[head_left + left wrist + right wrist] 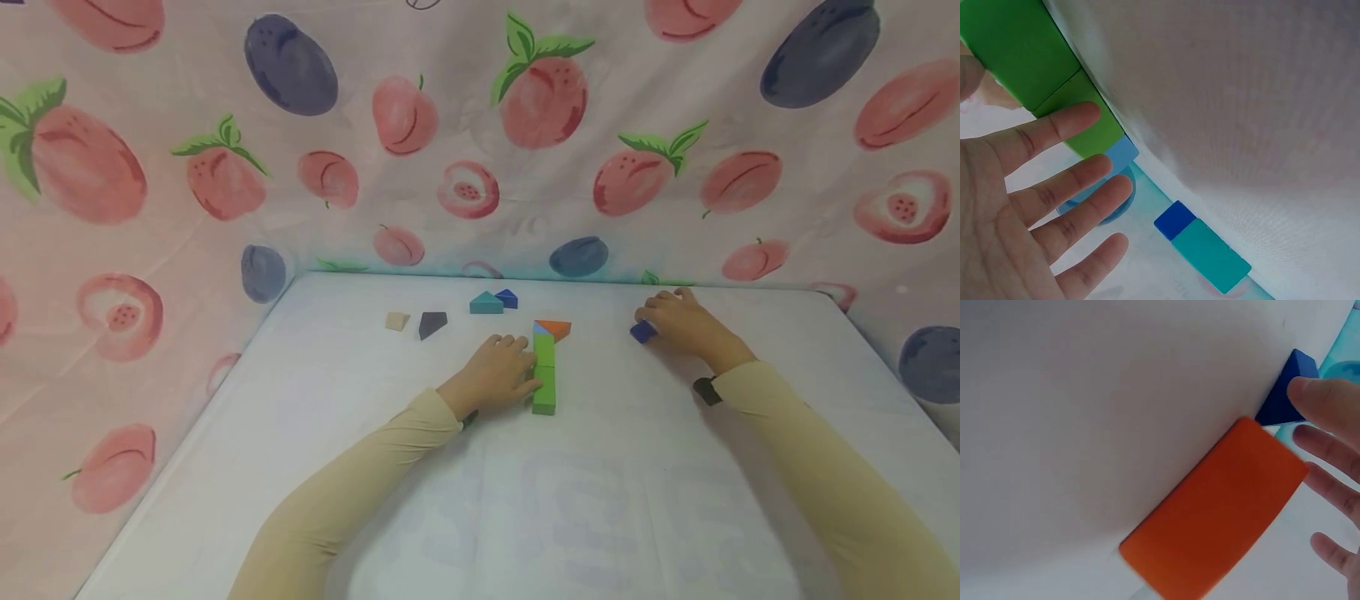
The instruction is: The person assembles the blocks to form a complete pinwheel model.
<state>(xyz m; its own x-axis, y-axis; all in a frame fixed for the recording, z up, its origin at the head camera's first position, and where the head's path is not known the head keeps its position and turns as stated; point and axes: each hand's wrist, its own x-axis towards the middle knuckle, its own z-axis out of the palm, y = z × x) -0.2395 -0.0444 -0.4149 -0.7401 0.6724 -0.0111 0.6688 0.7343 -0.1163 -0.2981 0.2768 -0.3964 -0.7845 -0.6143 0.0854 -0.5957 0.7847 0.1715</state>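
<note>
My left hand (495, 371) has its fingers straight and spread, touching the side of two green blocks (544, 383) that lie end to end. A light blue piece (1121, 153) adjoins their far end, and an orange triangular block (555, 328) sits beside it. Farther right, my right hand (686, 325) pinches a dark blue triangular block (642, 331); its thumb (1316, 400) covers part of that block, and the other fingers are spread. Large in the right wrist view, an orange block (1216, 512) shows near these fingers; whether it is the same orange block, I cannot tell.
Behind the left hand lie a teal triangular block (487, 304) and another dark blue block (507, 298) next to it. A black block (432, 324) and a beige block (396, 321) are farther left. Fruit-patterned cloth (465, 217) borders the white table (525, 500).
</note>
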